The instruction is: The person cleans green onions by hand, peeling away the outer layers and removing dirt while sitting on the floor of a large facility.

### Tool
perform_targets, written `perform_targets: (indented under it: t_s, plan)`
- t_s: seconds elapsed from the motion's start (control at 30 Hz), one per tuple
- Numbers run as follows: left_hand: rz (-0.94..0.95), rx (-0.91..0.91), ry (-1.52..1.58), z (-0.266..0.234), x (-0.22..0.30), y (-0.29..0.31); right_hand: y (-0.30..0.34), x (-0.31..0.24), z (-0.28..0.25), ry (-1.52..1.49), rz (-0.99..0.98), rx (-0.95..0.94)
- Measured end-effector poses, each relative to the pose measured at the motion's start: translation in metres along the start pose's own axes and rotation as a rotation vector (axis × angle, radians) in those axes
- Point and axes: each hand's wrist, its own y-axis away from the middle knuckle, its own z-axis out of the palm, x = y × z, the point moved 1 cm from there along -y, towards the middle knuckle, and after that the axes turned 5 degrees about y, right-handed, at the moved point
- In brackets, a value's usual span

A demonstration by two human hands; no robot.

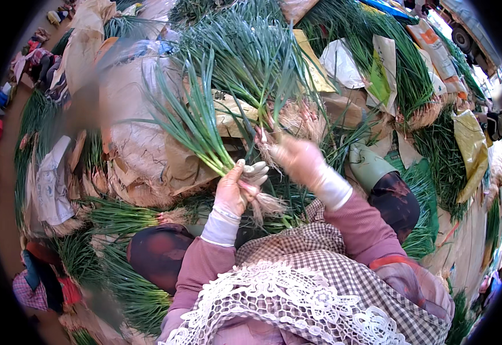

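My left hand (233, 190), in a pale glove with a white cuff, is closed round a bunch of spring onions (209, 138). Their green leaves fan up and to the left, and the pale roots (265, 202) hang out below the fist. To its right, my right hand (304, 164), also gloved, is blurred by motion. It is at the root ends of a large heap of spring onions (245, 57); whether its fingers hold a stalk cannot be made out.
A bulky wrapped bundle (141, 121) stands at the left of the heap. More spring onions (127, 217) lie near my left knee. A yellow sack (470, 149) and further bundles lie at the right. A person (499, 112) is at the far right, and a truck wheel (462, 39) shows behind.
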Motion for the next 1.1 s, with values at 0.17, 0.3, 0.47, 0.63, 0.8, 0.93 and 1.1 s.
perform_targets:
  t_s: [0.17,0.3,0.47,0.63,0.8,0.93,1.1]
  plan:
    - [-0.072,-0.1,0.019,-0.012,-0.01,0.001,0.019,0.034,0.043,-0.405,0.284,-0.797]
    - [-0.064,-0.143,0.079,0.006,-0.011,0.015,0.008,0.028,0.055,-1.249,0.504,-0.644]
    - [0.031,0.017,0.125,0.01,-0.02,0.015,-0.035,-0.013,0.083,-1.076,0.497,-0.154]
    - [0.133,-0.05,0.061,0.025,-0.01,0.033,-0.031,0.005,0.091,0.189,0.27,-0.293]
    - [0.097,0.052,0.021,0.004,0.008,0.016,0.008,-0.007,0.078,0.48,-0.158,-1.203]
    - [-0.025,-0.058,-0.008,0.0,0.005,0.015,-0.029,-0.001,0.014,0.0,0.362,-0.046]
    - [-0.085,-0.277,-0.03,0.015,-0.007,0.024,-0.043,0.021,0.025,0.201,0.341,-0.303]
